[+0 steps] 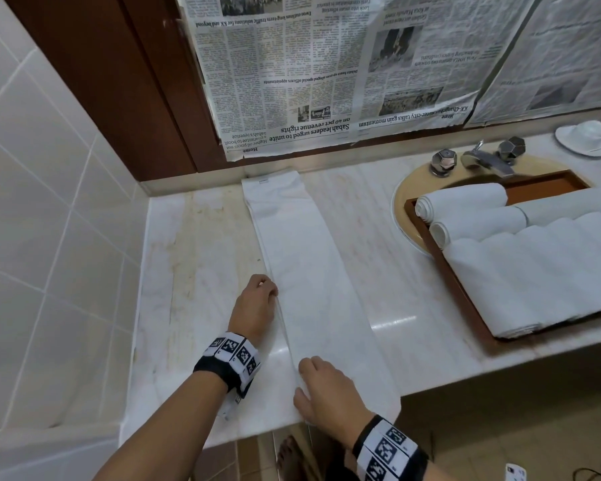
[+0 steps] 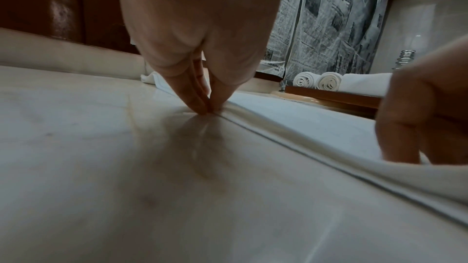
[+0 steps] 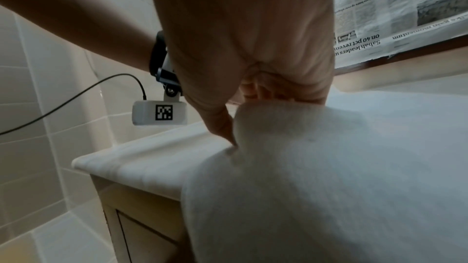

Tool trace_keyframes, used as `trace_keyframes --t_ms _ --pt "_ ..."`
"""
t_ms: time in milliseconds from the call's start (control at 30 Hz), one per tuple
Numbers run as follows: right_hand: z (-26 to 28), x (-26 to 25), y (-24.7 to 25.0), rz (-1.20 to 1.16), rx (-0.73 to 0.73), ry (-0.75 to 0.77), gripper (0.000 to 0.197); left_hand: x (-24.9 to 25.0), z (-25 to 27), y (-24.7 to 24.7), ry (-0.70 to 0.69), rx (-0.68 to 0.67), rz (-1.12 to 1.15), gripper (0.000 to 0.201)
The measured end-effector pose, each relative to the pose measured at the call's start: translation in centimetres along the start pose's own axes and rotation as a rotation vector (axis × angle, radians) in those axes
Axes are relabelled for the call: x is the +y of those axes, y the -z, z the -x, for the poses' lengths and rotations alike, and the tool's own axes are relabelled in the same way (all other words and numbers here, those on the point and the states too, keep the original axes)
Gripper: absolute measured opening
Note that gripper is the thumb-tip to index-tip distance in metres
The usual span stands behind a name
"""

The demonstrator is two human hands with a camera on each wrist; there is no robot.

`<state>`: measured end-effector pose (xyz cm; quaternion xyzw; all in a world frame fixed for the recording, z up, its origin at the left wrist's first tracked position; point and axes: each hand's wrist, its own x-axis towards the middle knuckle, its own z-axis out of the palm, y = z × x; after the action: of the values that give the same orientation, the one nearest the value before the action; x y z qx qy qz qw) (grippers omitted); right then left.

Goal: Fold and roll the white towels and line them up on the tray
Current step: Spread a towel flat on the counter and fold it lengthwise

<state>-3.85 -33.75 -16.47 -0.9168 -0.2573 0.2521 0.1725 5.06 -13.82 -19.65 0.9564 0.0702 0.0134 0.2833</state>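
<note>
Now both hands pinch the folded towel (image 1: 313, 282) edge on the counter (image 1: 188, 272); left hand (image 1: 255, 307) midway, right hand (image 1: 330, 390) nearest.

My head camera looks down and forward over the pale marble counter (image 1: 413, 272). The camera on my left wrist sits low, almost skimming that counter, facing the newspaper-covered wall (image 2: 329, 27). My right-wrist camera looks close along my palm toward the same wall. All 3 share the long folded white towel (image 1: 313, 272).
</note>
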Motion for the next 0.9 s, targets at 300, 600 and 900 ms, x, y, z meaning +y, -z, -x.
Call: trace_keyframes --t_ms 300,600,900 --pt "3.9 -0.8 5.0 0.008 -0.464 0.096 0.042 0.9 3.2 -1.5 0.019 -0.175 -0.072 0.052" --pt "-6.1 6.7 6.4 -0.148 0.286 0.213 0.042 3.4 3.4 -2.8 0.185 -0.106 -0.132 0.054" --pt "-12.2 10.7 5.3 0.284 0.062 0.167 0.065 3.3 3.1 -5.2 0.322 -0.134 -0.262 0.057"
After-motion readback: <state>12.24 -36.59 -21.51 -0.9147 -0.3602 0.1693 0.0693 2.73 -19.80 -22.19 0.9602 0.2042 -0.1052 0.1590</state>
